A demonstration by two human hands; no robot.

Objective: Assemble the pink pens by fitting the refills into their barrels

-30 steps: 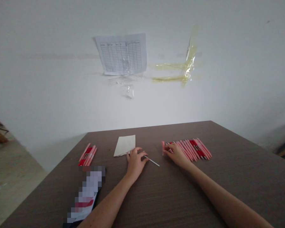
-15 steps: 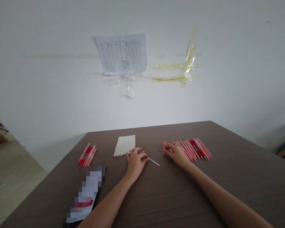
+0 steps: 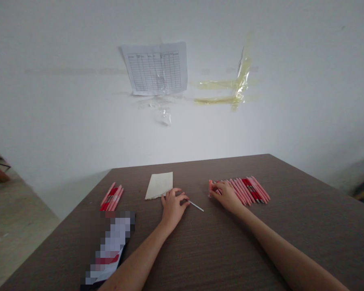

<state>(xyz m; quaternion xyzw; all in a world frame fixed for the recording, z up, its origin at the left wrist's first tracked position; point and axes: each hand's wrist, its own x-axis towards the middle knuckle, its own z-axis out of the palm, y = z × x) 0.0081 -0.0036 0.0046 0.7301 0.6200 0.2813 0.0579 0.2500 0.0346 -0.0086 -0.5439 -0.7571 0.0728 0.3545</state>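
Thumb and fingers of my left hand (image 3: 173, 206) are closed on one end of a thin pale stick (image 3: 196, 206), which looks like a pen refill. The stick's other end points down and right, close to the table. Just behind that hand lies a cream sheet of paper (image 3: 160, 185). My right hand (image 3: 226, 196) is closed on a pink pen piece (image 3: 210, 188) at the left end of a row of pens. These pink and red pens (image 3: 248, 190) lie side by side, the nearest partly hidden by my right hand.
At the left lies a smaller group of pink and red pens (image 3: 113, 197). A dark-edged object with a blurred-out surface (image 3: 111, 250) sits beside my left forearm. The brown table (image 3: 206, 250) ends at a white wall bearing a printed sheet (image 3: 156, 68) and yellowish tape (image 3: 239, 87).
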